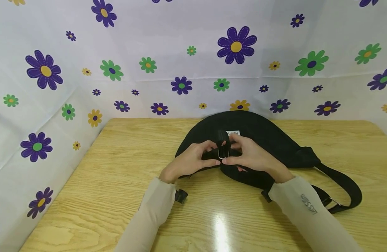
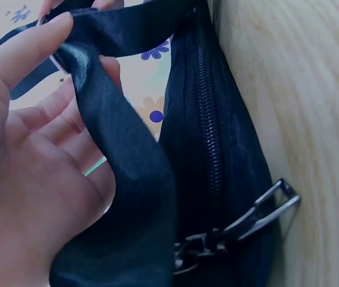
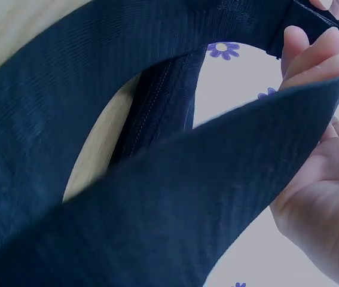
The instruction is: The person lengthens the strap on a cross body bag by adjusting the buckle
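A black crescent-shaped sling bag (image 1: 259,133) lies on the wooden table, a white label (image 1: 233,133) on its upper face. Above its near side, both hands work on its wide black strap (image 2: 127,161) at a silver-edged metal slider buckle (image 1: 224,157). My left hand (image 1: 190,159) pinches the strap by the buckle between thumb and fingers. Opposite it, my right hand (image 1: 250,154) pinches the strap on the buckle's other side. In the right wrist view, the strap (image 3: 175,173) crosses in front of part of that hand. A zipper (image 2: 208,113) with a metal pull (image 2: 265,209) shows in the left wrist view.
The strap's far loop (image 1: 353,189), with a metal fitting (image 1: 333,202), curves over the right of the table (image 1: 111,182). A white cloth (image 1: 168,45) with printed flowers hangs behind and at the left. Small black pieces (image 1: 180,196) sit beside both cuffs.
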### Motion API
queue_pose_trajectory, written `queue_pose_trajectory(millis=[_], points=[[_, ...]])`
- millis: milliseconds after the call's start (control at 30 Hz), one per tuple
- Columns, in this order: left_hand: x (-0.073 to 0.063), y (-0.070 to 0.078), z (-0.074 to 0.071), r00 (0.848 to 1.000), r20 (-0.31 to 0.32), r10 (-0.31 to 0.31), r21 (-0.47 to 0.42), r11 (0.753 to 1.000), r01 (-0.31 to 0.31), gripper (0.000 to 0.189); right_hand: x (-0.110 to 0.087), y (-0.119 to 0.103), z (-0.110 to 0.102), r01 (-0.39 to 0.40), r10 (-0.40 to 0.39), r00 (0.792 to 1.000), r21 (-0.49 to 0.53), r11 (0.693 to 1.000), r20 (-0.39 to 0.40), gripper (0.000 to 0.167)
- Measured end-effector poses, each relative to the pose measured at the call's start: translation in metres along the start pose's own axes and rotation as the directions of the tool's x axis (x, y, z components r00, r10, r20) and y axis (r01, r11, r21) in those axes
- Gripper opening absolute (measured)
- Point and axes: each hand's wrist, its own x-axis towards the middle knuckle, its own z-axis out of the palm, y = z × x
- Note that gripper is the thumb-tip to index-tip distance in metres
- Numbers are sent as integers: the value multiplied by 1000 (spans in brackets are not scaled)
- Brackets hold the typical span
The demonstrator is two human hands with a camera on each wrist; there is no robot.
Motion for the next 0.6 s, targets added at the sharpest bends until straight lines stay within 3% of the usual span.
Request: queue_pose_trajectory(millis=[267, 467, 600], points=[[-2, -2, -3, 999, 49, 14, 21, 1000, -15, 38, -8, 1, -1, -22, 22, 1000, -45, 999, 0, 43], [-4, -8, -9, 997, 56, 53, 40, 998, -55, 32, -11, -1, -5, -30, 31, 1000, -59, 998, 2, 43], [-5, -10, -13, 997, 57, 47, 62, 997, -51, 30, -13, 0, -7, -34, 34, 999, -61, 998, 6, 41]])
